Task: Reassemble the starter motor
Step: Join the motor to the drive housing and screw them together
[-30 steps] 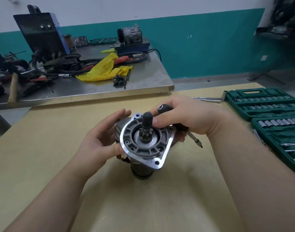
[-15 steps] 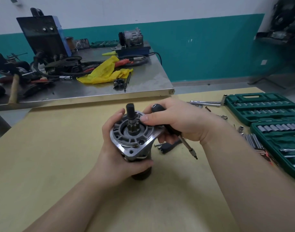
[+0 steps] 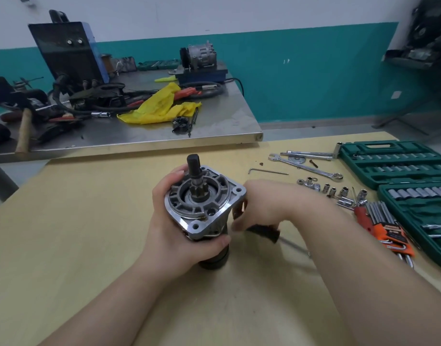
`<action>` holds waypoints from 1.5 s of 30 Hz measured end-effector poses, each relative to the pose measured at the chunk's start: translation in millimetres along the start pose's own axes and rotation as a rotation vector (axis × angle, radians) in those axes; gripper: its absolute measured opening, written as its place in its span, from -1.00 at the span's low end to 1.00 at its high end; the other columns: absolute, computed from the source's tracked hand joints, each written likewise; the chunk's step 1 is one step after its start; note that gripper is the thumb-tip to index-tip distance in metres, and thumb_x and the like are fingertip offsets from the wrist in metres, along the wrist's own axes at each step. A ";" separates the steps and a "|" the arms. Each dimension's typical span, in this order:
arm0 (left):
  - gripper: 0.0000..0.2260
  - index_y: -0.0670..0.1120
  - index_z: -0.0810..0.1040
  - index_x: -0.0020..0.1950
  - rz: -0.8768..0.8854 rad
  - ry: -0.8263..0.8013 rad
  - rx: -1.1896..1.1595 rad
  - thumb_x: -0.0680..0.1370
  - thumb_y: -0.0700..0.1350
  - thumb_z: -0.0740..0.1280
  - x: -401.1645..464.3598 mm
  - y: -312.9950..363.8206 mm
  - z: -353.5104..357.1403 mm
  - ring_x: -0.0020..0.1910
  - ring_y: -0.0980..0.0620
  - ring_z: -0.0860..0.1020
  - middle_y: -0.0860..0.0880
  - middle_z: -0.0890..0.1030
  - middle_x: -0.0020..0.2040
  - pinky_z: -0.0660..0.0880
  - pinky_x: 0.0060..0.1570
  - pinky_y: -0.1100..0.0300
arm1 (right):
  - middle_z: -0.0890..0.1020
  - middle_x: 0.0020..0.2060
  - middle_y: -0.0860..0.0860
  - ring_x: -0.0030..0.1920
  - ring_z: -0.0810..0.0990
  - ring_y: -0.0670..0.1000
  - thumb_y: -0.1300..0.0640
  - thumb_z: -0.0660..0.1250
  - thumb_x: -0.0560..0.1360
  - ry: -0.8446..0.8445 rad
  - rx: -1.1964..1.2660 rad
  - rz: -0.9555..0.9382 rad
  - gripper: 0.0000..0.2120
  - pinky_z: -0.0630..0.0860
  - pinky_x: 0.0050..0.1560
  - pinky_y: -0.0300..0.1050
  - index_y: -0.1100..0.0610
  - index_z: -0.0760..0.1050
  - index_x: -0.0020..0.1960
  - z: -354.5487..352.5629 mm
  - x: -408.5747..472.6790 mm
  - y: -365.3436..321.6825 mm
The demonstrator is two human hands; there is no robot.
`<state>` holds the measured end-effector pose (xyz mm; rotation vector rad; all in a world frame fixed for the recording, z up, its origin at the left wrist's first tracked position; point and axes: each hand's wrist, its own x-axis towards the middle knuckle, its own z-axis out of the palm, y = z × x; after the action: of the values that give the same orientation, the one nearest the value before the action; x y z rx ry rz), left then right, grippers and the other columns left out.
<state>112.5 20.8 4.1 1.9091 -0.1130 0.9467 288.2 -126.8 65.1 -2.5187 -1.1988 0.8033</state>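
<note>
Grey metal of the starter motor (image 3: 202, 208) sits in the grip of the left hand (image 3: 174, 236), fingers curled round its housing, shaft pointing up, its base on the wooden counter (image 3: 77, 233). Just beside it, the right hand (image 3: 262, 208) is blurred and grasps a black-handled screwdriver (image 3: 264, 232). Loose sockets (image 3: 332, 191), a wrench (image 3: 307, 167) and green socket cases (image 3: 394, 166) lie further right.

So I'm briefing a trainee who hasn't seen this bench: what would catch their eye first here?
The grey metal starter motor with its dark shaft pointing up, gripped by the left hand at the middle of the tan wooden table. The right hand reaches beside it, holding a blurred black-handled screwdriver. At the right edge lies the open green socket set case, and behind, a crumpled yellow cloth on the steel bench.
</note>
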 end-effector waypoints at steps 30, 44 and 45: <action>0.07 0.14 0.20 0.56 -0.004 0.002 0.030 0.21 -0.16 0.74 -0.6 1.3 2.9 0.51 -0.10 0.50 -0.26 0.37 0.55 0.48 0.41 0.22 | 0.54 -0.23 -0.06 -0.19 0.54 0.08 0.18 0.19 0.58 0.403 -0.182 0.137 -0.80 0.42 -0.27 -0.07 -0.02 0.41 -0.20 32.2 33.3 0.6; 0.10 0.39 0.20 0.51 -0.022 0.003 0.046 0.20 -0.22 0.71 -0.5 1.2 2.2 0.48 0.06 0.53 -0.14 0.43 0.53 0.50 0.34 0.32 | 0.75 -0.19 -0.02 -0.23 0.70 -0.04 0.23 0.51 0.51 0.437 0.832 -0.857 -0.82 0.56 -0.31 -0.22 -0.04 0.74 -0.01 -31.0 -69.1 -54.5; 0.10 0.40 0.20 0.51 -0.027 0.003 0.042 0.20 -0.22 0.71 -0.5 0.8 2.2 0.45 0.08 0.55 -0.08 0.46 0.50 0.52 0.31 0.33 | 0.76 -0.17 -0.06 -0.18 0.72 -0.06 0.23 0.52 0.51 0.426 0.738 -0.860 -0.82 0.61 -0.27 -0.22 -0.05 0.73 -0.01 -29.7 -72.4 -57.0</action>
<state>113.1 18.5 3.9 1.9431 -0.0663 0.9403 231.4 -145.8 141.2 -1.2952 -1.3178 0.3432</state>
